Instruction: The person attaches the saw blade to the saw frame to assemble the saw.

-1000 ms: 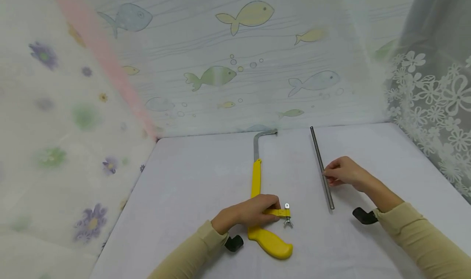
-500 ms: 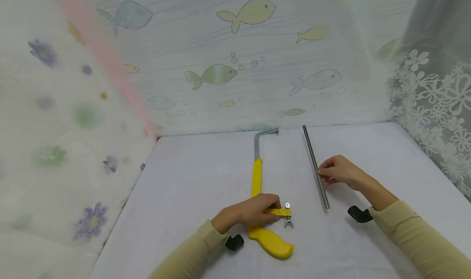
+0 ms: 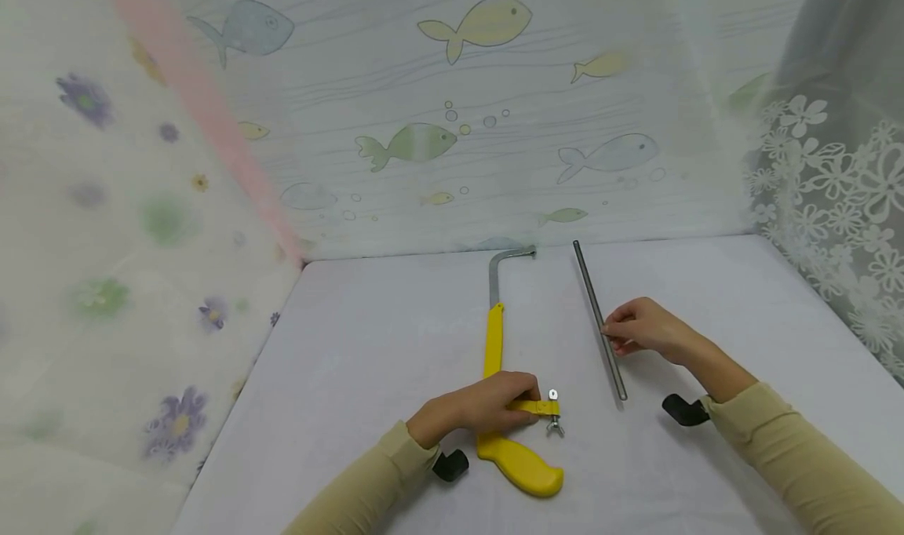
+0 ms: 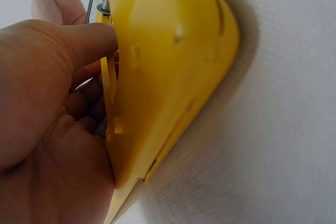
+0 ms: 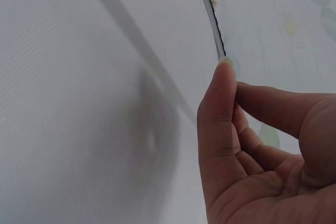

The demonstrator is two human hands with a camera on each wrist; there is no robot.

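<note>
A yellow hacksaw frame [image 3: 493,339] with a bent metal front arm lies on the white cloth in the head view. My left hand [image 3: 483,403] grips it above the handle [image 3: 523,466], around the part leading to the wing nut [image 3: 555,427]. To the right, my right hand [image 3: 646,331] pinches a hacksaw blade [image 3: 590,288] near its middle, between thumb and fingertips. The blade is apart from the frame. In the right wrist view its toothed edge shows on the blade [image 5: 211,17]. The left wrist view shows the handle [image 4: 163,77] close up, hiding some left fingers.
A white cloth [image 3: 353,339] covers the table. Behind it hangs a curtain [image 3: 332,111] printed with fish, with a floral curtain [image 3: 106,284] on the left and lace [image 3: 833,198] on the right. Black wrist pieces sit under both sleeves.
My right hand has moved left with the blade, bringing it closer to the frame. My left hand and the hacksaw frame have stayed put.
</note>
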